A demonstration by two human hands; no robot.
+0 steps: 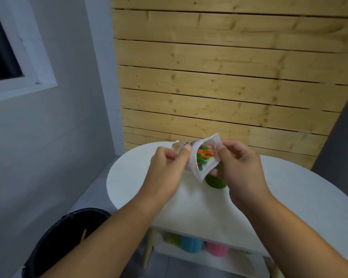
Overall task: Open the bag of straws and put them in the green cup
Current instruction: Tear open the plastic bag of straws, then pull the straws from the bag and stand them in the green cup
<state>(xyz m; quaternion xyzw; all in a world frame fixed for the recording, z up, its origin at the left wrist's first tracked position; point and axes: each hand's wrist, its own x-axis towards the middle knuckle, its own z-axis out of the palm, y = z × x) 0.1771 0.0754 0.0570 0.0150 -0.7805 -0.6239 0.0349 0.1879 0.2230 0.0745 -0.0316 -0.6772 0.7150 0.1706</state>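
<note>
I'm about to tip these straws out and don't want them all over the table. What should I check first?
1. Mouth of the bag open: ok, the straws show inside.
2. Grip on both sides: ok, the left hand pinches one edge and the right hand the other.
3. Place of the green cup: ok, it sits on the table just below the bag.
4. Cup upright, mouth free: cannot tell, the bag and right hand hide its top.
5. Bag mouth aimed at the cup: not ok, it faces up toward the camera.
</note>
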